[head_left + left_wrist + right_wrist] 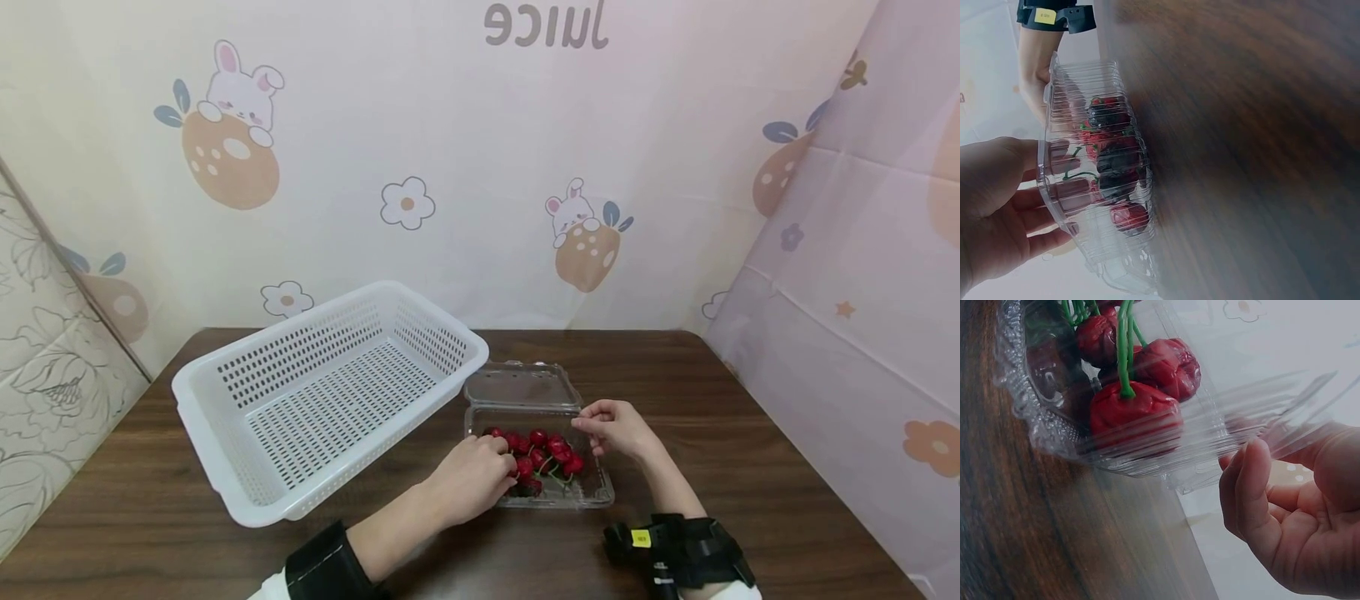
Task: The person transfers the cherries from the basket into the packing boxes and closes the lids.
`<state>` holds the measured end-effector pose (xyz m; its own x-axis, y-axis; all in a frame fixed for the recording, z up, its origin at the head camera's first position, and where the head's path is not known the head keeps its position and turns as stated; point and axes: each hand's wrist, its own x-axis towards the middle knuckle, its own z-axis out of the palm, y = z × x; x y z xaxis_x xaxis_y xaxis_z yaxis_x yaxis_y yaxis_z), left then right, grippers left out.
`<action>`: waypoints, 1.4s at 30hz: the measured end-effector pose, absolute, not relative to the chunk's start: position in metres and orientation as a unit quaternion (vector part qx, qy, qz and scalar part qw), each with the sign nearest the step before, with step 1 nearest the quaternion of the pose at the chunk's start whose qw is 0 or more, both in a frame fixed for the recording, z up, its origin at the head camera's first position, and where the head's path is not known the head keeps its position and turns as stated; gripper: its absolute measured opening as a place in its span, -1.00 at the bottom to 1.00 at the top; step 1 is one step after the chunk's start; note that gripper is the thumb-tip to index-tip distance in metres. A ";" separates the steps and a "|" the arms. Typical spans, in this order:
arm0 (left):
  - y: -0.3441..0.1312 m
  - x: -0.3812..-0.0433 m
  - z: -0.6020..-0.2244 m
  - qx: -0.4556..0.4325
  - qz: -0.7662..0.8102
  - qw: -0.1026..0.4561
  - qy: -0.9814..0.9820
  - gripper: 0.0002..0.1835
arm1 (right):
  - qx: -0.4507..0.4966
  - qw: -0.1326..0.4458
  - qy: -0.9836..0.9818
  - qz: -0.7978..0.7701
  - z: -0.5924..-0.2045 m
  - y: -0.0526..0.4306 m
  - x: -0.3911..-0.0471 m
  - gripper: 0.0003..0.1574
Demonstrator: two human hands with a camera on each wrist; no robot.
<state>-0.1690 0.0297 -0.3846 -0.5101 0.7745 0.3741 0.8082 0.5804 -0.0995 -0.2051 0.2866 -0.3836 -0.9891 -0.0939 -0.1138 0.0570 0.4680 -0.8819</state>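
Observation:
A clear plastic clamshell box (592, 500) stands on the table, its lid (521, 386) folded back behind it. Inside lie several red cherries (540, 458) with green stems, also seen close up as cherries (1135, 415) in the right wrist view. My left hand (468, 479) reaches over the box's front left side, fingers among the cherries. Through the clear wall in the left wrist view, the left hand (1010, 203) shows fairly straight fingers; a grip on any cherry is not visible. My right hand (618, 427) pinches the box's right edge between thumb and fingers.
A large white perforated plastic basket (247, 504) sits left of the box, its right end close to the lid. Beneath everything is a dark brown wooden table (697, 400). A printed curtain (465, 108) hangs behind the table and along its right side.

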 end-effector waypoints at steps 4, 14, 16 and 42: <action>0.024 -0.165 -0.383 -0.433 -0.063 0.211 -0.874 -0.88 | -0.016 0.076 0.854 -0.514 -0.382 0.287 -0.205 -0.65; 0.011 -0.155 -0.379 -0.363 -0.113 0.221 -0.898 -0.82 | -0.022 0.099 0.850 -0.517 -0.377 0.292 -0.203 -0.58; 0.010 -0.152 -0.378 -0.342 -0.132 0.216 -0.905 -0.77 | -0.022 0.103 0.849 -0.517 -0.377 0.293 -0.203 -0.59; 0.015 -0.152 -0.376 -0.234 -0.320 0.043 -0.917 -0.73 | -0.009 0.109 0.851 -0.513 -0.377 0.309 -0.191 -0.60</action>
